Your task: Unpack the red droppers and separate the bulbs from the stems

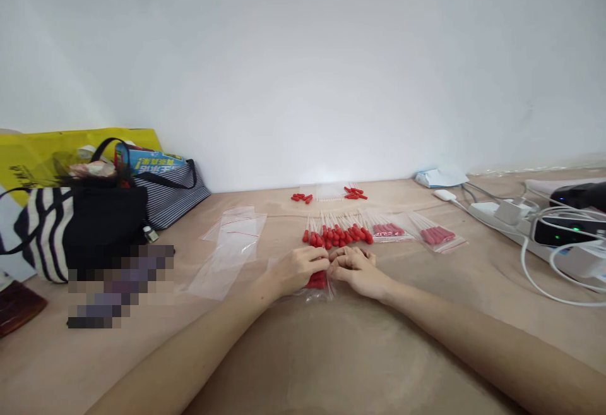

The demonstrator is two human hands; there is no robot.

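A clear plastic bag (323, 293) with red-tipped pieces (316, 280) inside lies on the table between my hands. My left hand (297, 270) is closed on the bag from the left, its fingers bent over the red tips. From the right, my right hand (356, 271) pinches the bag's edge with thumb and fingertips. Much of the bag is hidden under my fingers. Just beyond my hands is a row of loose pale sticks with red tips (338, 235). Two filled zip bags, a nearer one (389, 230) and a farther one (436, 235), lie to its right.
Flat clear bags (225, 254) are spread left of my hands. Small red pieces (302, 198) and more red pieces (355, 194) lie near the wall. Farther left stand a black-and-white bag (104, 228) and a striped bag (173, 194). A power strip (492, 216) with white cables is at right.
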